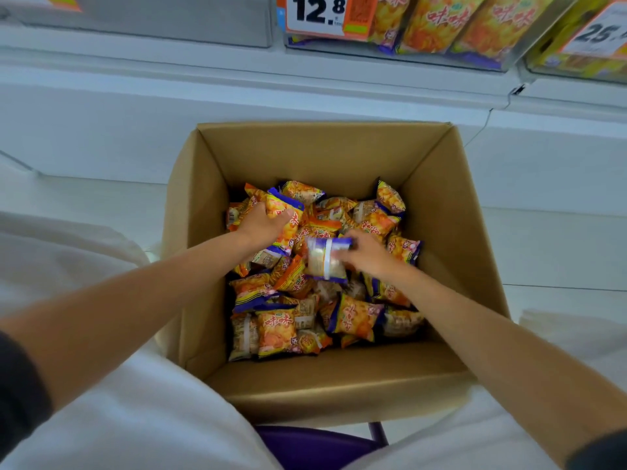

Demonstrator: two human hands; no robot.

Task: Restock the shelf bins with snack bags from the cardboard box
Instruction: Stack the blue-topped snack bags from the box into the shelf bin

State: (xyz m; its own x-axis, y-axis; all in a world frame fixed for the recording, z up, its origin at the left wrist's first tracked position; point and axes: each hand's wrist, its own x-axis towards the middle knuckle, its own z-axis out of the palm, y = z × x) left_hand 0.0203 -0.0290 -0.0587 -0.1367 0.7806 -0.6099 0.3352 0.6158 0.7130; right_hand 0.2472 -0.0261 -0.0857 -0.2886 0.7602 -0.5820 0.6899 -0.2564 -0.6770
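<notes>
An open cardboard box stands on the floor below me, holding several orange and purple snack bags. My left hand is down in the box at its far left, fingers closed around an orange snack bag. My right hand is near the box's middle, gripping a snack bag turned back side up, with a pale panel and purple edges. Above, a clear shelf bin holds more of the same bags.
A price tag reading 12.8 hangs on the bin's front. Another bin with a price tag is at the far right. A grey bin sits at the upper left. White shelving base and floor surround the box. A purple stool is under me.
</notes>
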